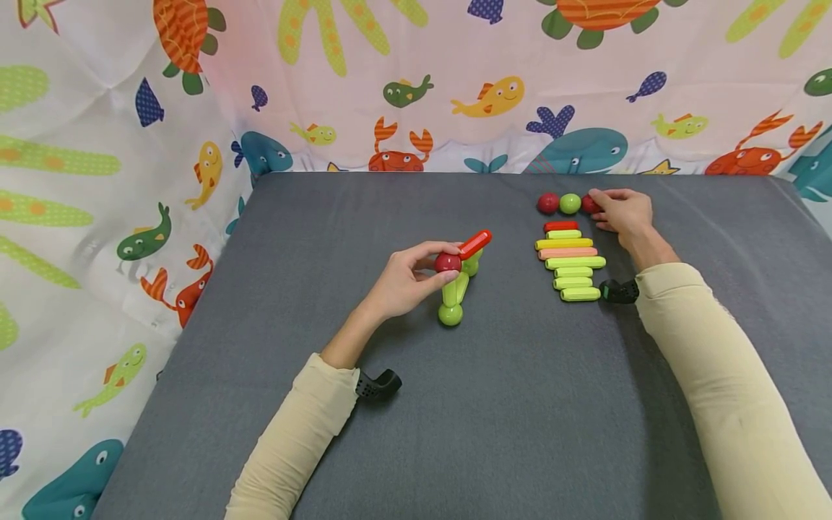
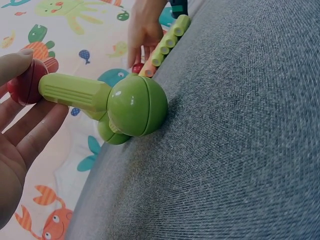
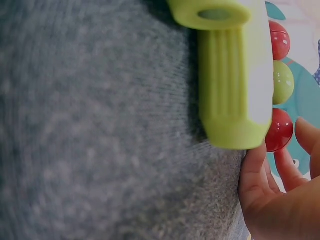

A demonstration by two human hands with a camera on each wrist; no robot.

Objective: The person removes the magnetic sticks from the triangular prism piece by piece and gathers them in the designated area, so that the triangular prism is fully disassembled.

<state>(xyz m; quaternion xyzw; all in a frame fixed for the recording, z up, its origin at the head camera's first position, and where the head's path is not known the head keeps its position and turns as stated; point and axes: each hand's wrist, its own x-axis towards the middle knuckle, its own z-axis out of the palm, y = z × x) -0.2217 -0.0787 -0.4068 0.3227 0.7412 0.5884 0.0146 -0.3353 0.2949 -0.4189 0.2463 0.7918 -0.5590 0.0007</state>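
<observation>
My left hand [image 1: 408, 280] pinches a red ball [image 1: 448, 263] between thumb and fingers. Joined to that ball are a red stick [image 1: 476, 245], slanting up to the right, and light-green sticks [image 1: 457, 289]. A green ball [image 1: 450, 314] sits at the near end of this figure, and another green ball [image 1: 472, 263] shows partly behind. At the back right, my right hand [image 1: 625, 211] has its fingertips right at a red ball [image 3: 280, 130], the right end of a row with a green ball [image 1: 570, 204] and another red ball [image 1: 548, 203]. The right wrist view shows a gap between one fingertip and that ball.
Several sticks lie in a column below the balls: a red stick [image 1: 560, 226], a yellow stick [image 1: 563, 244], a pink stick [image 1: 568, 253] and light-green sticks [image 1: 575, 263]. A grey cloth [image 1: 494, 404] covers the table. Curtains [image 1: 364, 94] with sea animals hang behind and left.
</observation>
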